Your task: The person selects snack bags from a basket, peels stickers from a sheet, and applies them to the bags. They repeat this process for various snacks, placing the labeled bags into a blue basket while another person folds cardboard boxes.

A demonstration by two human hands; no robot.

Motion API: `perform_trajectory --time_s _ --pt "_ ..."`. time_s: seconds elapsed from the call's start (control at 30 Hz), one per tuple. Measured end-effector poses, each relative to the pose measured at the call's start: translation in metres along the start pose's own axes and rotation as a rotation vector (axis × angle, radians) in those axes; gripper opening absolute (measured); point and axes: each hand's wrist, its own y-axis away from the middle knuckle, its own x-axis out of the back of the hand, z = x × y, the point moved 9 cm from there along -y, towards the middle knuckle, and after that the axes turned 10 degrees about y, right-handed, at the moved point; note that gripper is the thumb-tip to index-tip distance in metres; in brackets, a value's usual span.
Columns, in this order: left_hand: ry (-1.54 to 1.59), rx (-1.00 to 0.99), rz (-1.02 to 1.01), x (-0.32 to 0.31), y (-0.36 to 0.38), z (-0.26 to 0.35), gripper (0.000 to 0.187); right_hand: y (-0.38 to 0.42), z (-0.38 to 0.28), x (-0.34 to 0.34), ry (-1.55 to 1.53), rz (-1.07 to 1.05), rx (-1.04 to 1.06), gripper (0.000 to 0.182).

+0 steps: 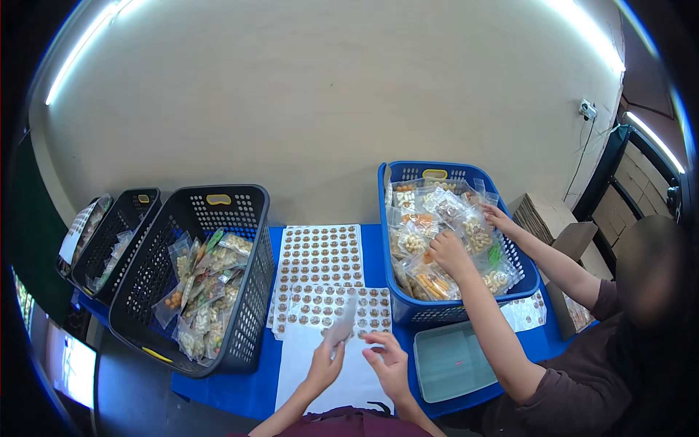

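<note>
Over the sticker sheets, my left hand (322,368) pinches a pale plastic packet (341,325), which is tilted upright and blurred, so its contents cannot be made out. My right hand (389,364) is just to the right of the packet, fingers bent and apart, with nothing visible in it. Beneath both hands lie sheets of round brown-and-white stickers (321,255), some of their circles bare or covered, and a plain white sheet (300,364) nearest to me.
A dark basket (256,306) of snack packets stands left, with more baskets (138,197) beyond. At right, another person's hands (450,255) reach into a blue basket (429,315) full of snack packets. A pale green tray (451,364) sits in front. Cardboard (542,218) stands far right.
</note>
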Motion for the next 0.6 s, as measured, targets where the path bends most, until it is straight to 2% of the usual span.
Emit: perform_trajectory --time_s 0.07,0.1,0.2,0.23,0.33,0.37,0.47,0.53,0.6 --pt "0.264 0.129 0.071 0.013 -0.003 -0.012 0.036 -0.005 0.0 0.008 0.238 0.017 -0.002 0.029" --pt "0.514 0.35 0.083 0.012 -0.001 -0.022 0.031 -0.004 0.006 0.011 0.308 0.015 -0.056 0.037" --pt "1.279 0.576 0.11 -0.006 0.001 -0.008 0.032 0.012 0.056 -0.008 -0.044 -0.229 -0.331 0.033" --pt "1.42 0.658 0.123 -0.009 0.002 -0.029 0.032 0.017 0.058 -0.017 -0.185 -0.328 -0.39 0.031" --pt "1.677 0.781 0.14 -0.026 0.013 -0.087 0.035 0.025 0.063 -0.023 -0.28 -0.385 -0.448 0.031" --pt "1.363 0.783 0.091 -0.028 0.022 -0.103 0.035 0.027 0.07 -0.02 -0.269 -0.374 -0.461 0.031" --pt "1.16 0.817 0.091 -0.041 0.039 -0.067 0.034 0.029 0.084 -0.009 -0.174 -0.367 -0.528 0.033" --pt "1.166 0.81 0.009 -0.044 0.039 -0.06 0.031 0.033 0.086 -0.004 -0.03 -0.411 -0.618 0.032" --pt "1.17 0.811 -0.04 -0.044 0.038 -0.05 0.03 0.034 0.086 -0.009 -0.016 -0.462 -0.587 0.03"
